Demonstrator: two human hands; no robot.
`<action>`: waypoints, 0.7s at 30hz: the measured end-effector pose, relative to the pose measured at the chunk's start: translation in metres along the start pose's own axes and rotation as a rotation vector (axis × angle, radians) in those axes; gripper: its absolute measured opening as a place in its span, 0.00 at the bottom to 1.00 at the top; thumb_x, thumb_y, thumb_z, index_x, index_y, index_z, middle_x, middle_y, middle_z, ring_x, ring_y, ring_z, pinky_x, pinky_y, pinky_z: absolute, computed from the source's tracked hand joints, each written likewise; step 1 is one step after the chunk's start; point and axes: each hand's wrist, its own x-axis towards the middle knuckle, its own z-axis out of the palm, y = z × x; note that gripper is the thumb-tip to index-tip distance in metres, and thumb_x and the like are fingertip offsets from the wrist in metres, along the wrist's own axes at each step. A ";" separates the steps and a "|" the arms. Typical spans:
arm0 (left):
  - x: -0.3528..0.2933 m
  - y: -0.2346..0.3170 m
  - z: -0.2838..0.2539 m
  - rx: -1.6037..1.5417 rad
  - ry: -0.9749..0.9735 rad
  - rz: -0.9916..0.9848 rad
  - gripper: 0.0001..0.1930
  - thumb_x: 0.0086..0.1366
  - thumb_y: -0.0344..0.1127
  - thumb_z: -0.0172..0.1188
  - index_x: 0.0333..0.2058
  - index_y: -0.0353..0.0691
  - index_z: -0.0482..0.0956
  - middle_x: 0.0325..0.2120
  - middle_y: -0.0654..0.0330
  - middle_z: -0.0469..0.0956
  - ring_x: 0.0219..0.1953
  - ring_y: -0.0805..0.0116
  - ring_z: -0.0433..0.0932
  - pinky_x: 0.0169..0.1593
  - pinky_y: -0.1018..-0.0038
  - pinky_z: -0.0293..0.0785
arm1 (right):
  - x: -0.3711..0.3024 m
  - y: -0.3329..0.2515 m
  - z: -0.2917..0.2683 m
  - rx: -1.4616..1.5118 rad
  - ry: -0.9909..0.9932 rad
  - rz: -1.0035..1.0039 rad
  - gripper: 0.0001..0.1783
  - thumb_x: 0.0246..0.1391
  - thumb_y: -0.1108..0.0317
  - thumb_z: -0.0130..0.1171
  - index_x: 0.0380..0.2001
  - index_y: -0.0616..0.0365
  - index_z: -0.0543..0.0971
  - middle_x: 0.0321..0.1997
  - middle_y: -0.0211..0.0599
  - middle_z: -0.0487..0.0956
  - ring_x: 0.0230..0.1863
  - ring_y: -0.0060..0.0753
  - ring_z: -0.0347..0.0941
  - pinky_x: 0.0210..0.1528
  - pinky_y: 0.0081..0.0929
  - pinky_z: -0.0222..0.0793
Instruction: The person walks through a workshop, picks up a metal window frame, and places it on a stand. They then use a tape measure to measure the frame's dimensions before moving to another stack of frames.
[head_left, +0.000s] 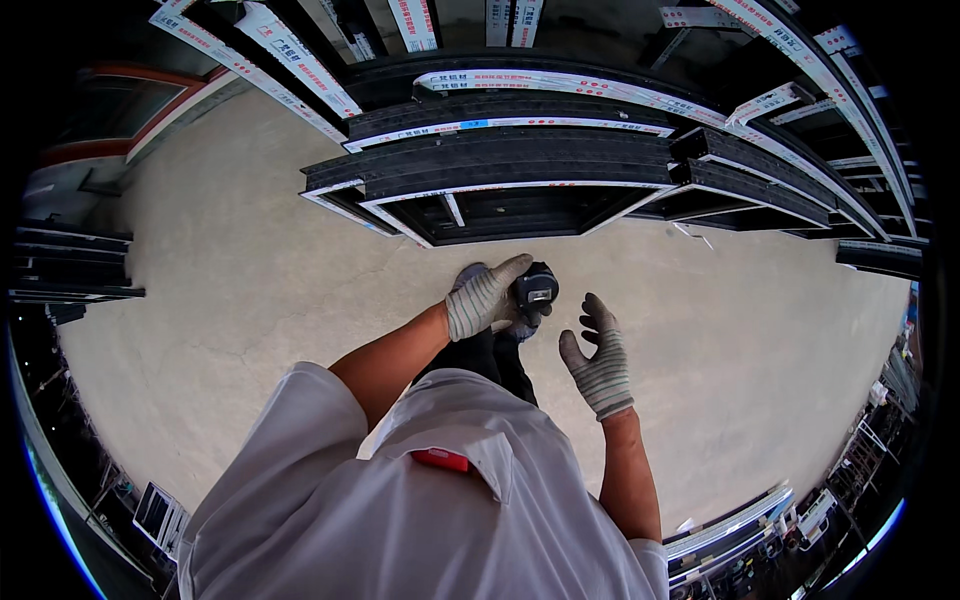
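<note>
My left hand (487, 298), in a grey striped work glove, is closed around a black tape measure (536, 286) in front of my body. Its thumb lies along the top of the case, and some fingertips show beneath it. To the right, my right hand (600, 358) wears a matching glove with dark fingertips. That hand is raised with thumb and fingers apart, holding nothing, a short gap from the tape measure. Ahead of both hands, dark frames (520, 165) edged with white printed protective film stand stacked close together.
More film-covered profiles (800, 60) rise at the far right. Dark bars (75, 262) are piled at the left, near a red-edged window frame (130, 110). Metal lengths (730, 525) lie behind me at the lower right. Bare concrete floor (240, 250) surrounds my feet.
</note>
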 end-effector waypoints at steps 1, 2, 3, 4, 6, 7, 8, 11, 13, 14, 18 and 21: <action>-0.004 -0.004 0.006 0.110 0.014 -0.047 0.30 0.67 0.61 0.47 0.48 0.37 0.73 0.38 0.57 0.78 0.37 0.65 0.79 0.38 0.67 0.76 | 0.005 -0.009 0.004 -0.040 -0.042 -0.073 0.36 0.47 0.69 0.65 0.60 0.62 0.65 0.55 0.47 0.70 0.51 0.38 0.70 0.52 0.32 0.70; 0.006 -0.024 -0.002 0.135 -0.009 -0.102 0.29 0.68 0.60 0.46 0.50 0.39 0.71 0.41 0.57 0.77 0.41 0.66 0.79 0.39 0.65 0.78 | 0.007 -0.008 0.010 -0.030 -0.120 -0.053 0.45 0.43 0.66 0.68 0.64 0.61 0.58 0.58 0.52 0.66 0.55 0.43 0.67 0.56 0.34 0.67; 0.005 -0.028 0.007 0.230 -0.005 -0.123 0.29 0.68 0.60 0.46 0.51 0.39 0.70 0.42 0.56 0.77 0.42 0.66 0.78 0.39 0.66 0.78 | 0.008 -0.008 0.014 -0.069 -0.145 -0.075 0.45 0.42 0.65 0.69 0.63 0.61 0.59 0.57 0.52 0.66 0.54 0.44 0.67 0.56 0.34 0.67; 0.004 -0.032 0.014 0.327 0.000 -0.145 0.29 0.68 0.60 0.45 0.52 0.39 0.70 0.42 0.55 0.76 0.43 0.67 0.78 0.38 0.66 0.79 | 0.009 -0.006 0.019 -0.108 -0.169 -0.097 0.46 0.42 0.65 0.69 0.63 0.62 0.59 0.56 0.51 0.67 0.54 0.44 0.68 0.56 0.34 0.67; 0.007 -0.042 0.012 0.300 0.007 -0.191 0.30 0.68 0.62 0.43 0.52 0.40 0.70 0.41 0.55 0.76 0.39 0.68 0.79 0.36 0.70 0.80 | 0.008 0.007 0.030 0.034 -0.190 0.135 0.40 0.41 0.62 0.70 0.57 0.63 0.65 0.48 0.47 0.73 0.47 0.39 0.73 0.50 0.32 0.71; 0.009 -0.043 0.007 0.397 -0.038 -0.275 0.32 0.67 0.65 0.41 0.51 0.40 0.70 0.38 0.56 0.78 0.32 0.68 0.79 0.34 0.73 0.80 | 0.006 0.012 0.031 0.035 -0.200 0.183 0.38 0.41 0.62 0.70 0.55 0.63 0.66 0.45 0.45 0.74 0.44 0.37 0.74 0.48 0.31 0.72; 0.009 -0.044 0.006 0.435 -0.060 -0.288 0.35 0.66 0.68 0.41 0.50 0.40 0.71 0.33 0.57 0.78 0.26 0.67 0.79 0.32 0.74 0.79 | 0.005 0.018 0.033 0.036 -0.218 0.229 0.36 0.41 0.62 0.71 0.53 0.63 0.67 0.42 0.43 0.76 0.42 0.35 0.75 0.46 0.30 0.73; 0.009 -0.049 0.004 0.450 0.011 -0.328 0.39 0.64 0.72 0.38 0.47 0.38 0.74 0.30 0.57 0.79 0.28 0.66 0.79 0.32 0.74 0.78 | -0.004 0.031 0.042 0.032 -0.140 0.188 0.29 0.45 0.65 0.68 0.48 0.62 0.66 0.32 0.34 0.76 0.30 0.21 0.74 0.33 0.23 0.76; 0.015 -0.046 -0.006 0.460 -0.060 -0.410 0.41 0.63 0.73 0.36 0.46 0.36 0.75 0.30 0.55 0.79 0.29 0.65 0.79 0.34 0.72 0.78 | -0.008 0.034 0.049 0.131 -0.110 0.259 0.27 0.47 0.66 0.67 0.47 0.60 0.66 0.33 0.34 0.76 0.31 0.20 0.73 0.35 0.22 0.74; 0.019 -0.042 -0.009 0.506 -0.062 -0.444 0.42 0.63 0.74 0.35 0.46 0.36 0.76 0.31 0.54 0.79 0.31 0.64 0.80 0.36 0.70 0.78 | -0.010 0.040 0.053 0.129 -0.083 0.262 0.26 0.47 0.67 0.67 0.46 0.60 0.66 0.32 0.33 0.75 0.32 0.20 0.72 0.36 0.21 0.74; 0.041 -0.021 -0.035 0.604 0.038 -0.417 0.47 0.60 0.77 0.33 0.48 0.33 0.76 0.35 0.50 0.81 0.37 0.60 0.81 0.42 0.65 0.77 | -0.017 0.068 0.059 0.182 0.001 0.338 0.21 0.47 0.73 0.66 0.41 0.59 0.66 0.32 0.30 0.73 0.33 0.18 0.68 0.39 0.19 0.70; 0.061 0.015 -0.069 0.379 0.378 -0.179 0.44 0.61 0.71 0.46 0.57 0.33 0.65 0.43 0.51 0.78 0.42 0.63 0.79 0.44 0.65 0.76 | -0.041 0.134 0.050 0.184 0.033 0.417 0.19 0.47 0.73 0.65 0.39 0.59 0.67 0.31 0.29 0.75 0.33 0.17 0.69 0.39 0.20 0.71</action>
